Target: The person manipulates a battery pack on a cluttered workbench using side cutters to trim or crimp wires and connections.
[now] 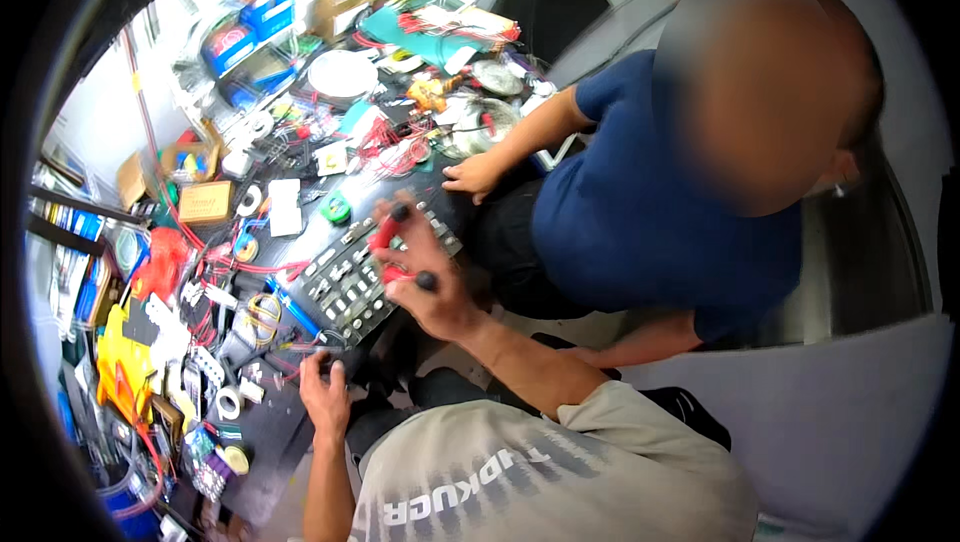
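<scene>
My right hand (435, 292) is raised over the near edge of the dark table, closed around a hand tool with red handles (384, 234) and black ends; blur and my fingers hide its working end. Below it is a flat board of small metal parts (350, 282) in rows. Lower left, my left hand (325, 397) rests at the table edge, with thumb and fingers a little apart and no held thing visible. Thin red wires (290, 374) lie close to its fingertips. A blue pen-like tool (292, 308) lies just beyond.
A person in a dark blue shirt (640, 182) sits at the right, one hand (475, 177) at the table edge. Wire bundles (390, 147), a cardboard box (206, 202), a green tape roll (336, 208), a white tape roll (229, 402) and a yellow tool (122, 367) crowd the table.
</scene>
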`<state>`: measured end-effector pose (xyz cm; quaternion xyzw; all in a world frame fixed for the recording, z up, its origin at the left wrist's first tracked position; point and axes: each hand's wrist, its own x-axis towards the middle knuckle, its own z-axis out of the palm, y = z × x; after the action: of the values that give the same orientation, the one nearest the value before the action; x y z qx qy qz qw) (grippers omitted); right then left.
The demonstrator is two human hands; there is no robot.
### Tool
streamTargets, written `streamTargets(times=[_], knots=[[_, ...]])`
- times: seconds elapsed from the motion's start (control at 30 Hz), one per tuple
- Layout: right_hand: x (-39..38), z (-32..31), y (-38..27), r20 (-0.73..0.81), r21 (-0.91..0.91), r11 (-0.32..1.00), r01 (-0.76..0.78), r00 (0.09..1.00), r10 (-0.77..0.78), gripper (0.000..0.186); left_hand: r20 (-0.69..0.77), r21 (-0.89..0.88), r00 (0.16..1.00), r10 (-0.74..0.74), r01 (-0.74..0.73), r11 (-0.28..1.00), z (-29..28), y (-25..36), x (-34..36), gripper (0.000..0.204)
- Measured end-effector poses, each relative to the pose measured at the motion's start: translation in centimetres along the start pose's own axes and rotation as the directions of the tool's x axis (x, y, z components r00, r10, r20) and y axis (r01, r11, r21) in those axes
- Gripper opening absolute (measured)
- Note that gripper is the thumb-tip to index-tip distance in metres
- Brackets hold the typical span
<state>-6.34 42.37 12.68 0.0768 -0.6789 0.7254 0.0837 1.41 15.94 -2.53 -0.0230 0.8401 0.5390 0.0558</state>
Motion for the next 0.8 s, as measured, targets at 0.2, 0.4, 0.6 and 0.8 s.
streamTargets(times=[0.2, 0.4, 0.6, 0.8], knots=[[-2.0, 0.3, -2.1, 0.041, 0.006, 1.000, 0.005, 0.999, -0.005, 0.105, 0.033, 0.106, 0.995, 0.091, -0.094, 0.990, 0.5, 0.0, -0.4, 0.034], [-1.3, 1.7, -2.0, 0.061, 0.018, 0.999, -0.041, 0.997, 0.040, 0.107, 0.008, 0.134, 0.993, 0.118, -0.118, 0.984, -0.1, -1.1, 3.1, 0.048], [0.2, 1.3, -1.6, 0.005, 0.085, 0.996, -0.026, 1.000, 0.026, 0.108, -0.048, 0.124, 0.997, 0.066, -0.060, 0.990, 2.3, -1.2, 8.4, 0.080], [4.1, 1.7, 2.5, 0.105, 0.016, 1.000, -0.023, 0.994, 0.021, 0.110, -0.055, -0.027, 0.998, -0.014, 0.012, 1.000, 4.2, -0.6, 10.0, 0.088]])
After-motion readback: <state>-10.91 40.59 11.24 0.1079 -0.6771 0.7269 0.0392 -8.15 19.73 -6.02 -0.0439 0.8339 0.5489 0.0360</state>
